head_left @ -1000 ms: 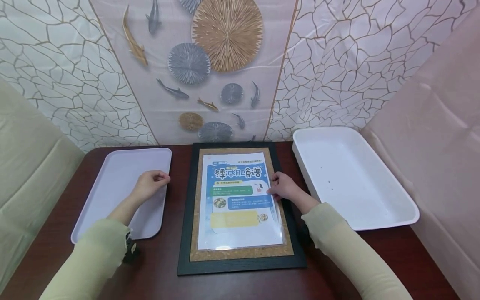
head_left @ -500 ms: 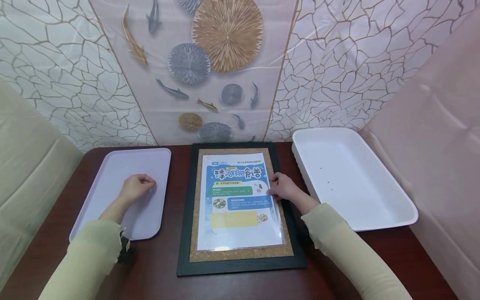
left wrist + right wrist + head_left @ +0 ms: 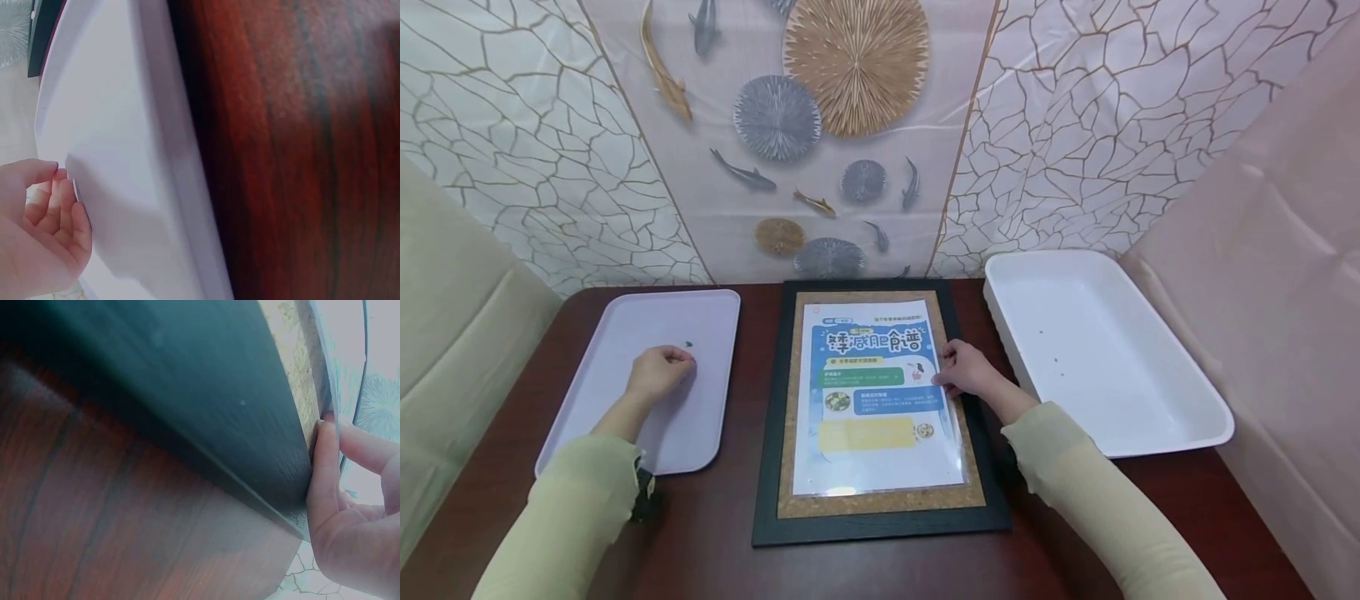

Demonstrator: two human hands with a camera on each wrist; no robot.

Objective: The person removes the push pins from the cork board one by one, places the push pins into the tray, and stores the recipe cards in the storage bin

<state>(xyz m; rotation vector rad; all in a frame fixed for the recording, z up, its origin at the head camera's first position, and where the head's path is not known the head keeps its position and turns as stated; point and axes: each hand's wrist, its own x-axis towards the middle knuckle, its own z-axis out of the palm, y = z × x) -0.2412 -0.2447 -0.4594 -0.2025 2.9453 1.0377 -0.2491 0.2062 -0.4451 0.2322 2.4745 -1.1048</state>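
My left hand [image 3: 658, 371] is low over the pale lilac tray [image 3: 625, 333], thumb and forefinger together. A tiny dark item [image 3: 56, 165] shows at these fingertips in the left wrist view, too small to name. Just beyond the hand, a small dark green object [image 3: 688, 343] lies on the tray. My right hand [image 3: 970, 371] pinches the right edge of a laminated poster [image 3: 880, 467] with blue, green and yellow panels. In the right wrist view the poster's edge [image 3: 331, 381] runs between thumb and forefinger, slightly off the cork. The black-framed corkboard [image 3: 880, 533] lies flat beneath it.
A deep white tray [image 3: 1120, 367] with several tiny dark specks stands at the right. The dark red-brown wooden table [image 3: 715, 542] carries everything. A patterned cloth [image 3: 850, 208] hangs right behind the table, and plain cloth walls close both sides.
My left hand has moved left across the tray from near its right edge, and the small green object now shows beyond it. My right hand stays at the poster's edge.
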